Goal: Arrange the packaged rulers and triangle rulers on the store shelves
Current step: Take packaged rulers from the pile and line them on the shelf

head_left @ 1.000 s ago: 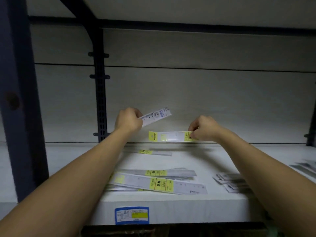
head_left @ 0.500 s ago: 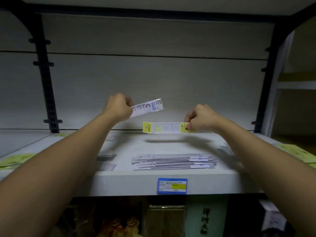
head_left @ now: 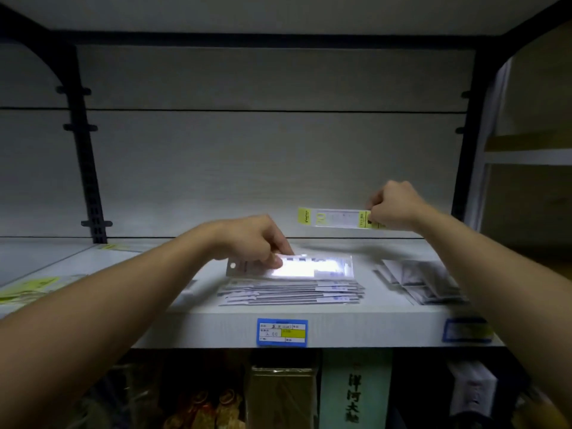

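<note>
Since half a second ago the left hand point(head_left: 250, 239) has dropped from the air to the shelf, carrying its white-packaged ruler point(head_left: 291, 267) down onto the stack of packaged rulers point(head_left: 291, 294), while the right hand point(head_left: 394, 205) has swung away toward 3 o'clock with its ruler raised.

Left fingertips point(head_left: 277, 262) pinch the white package near its hang-hole end, at 9 o'clock of the pack; the rest runs out toward 3 o'clock, lying flat over the back edge of the stack and glaring under the light. Whether it fully rests on the stack or is held just above, I cannot tell.

Right fingers are curled tight round the 3 o'clock end of a yellow-labelled ruler point(head_left: 335, 217), held level in the air with its free end pointing to 9 o'clock, above the shelf board point(head_left: 216, 328) and well apart from the stack.

At 3 o'clock of the stack lies a loose pile of grey packages point(head_left: 424, 281). Yellow packages point(head_left: 28, 289) lie far out at 9 o'clock. A blue price tag point(head_left: 282, 332) sits on the shelf's front edge below the stack, another blue tag point(head_left: 464, 330) toward 3 o'clock.
</note>
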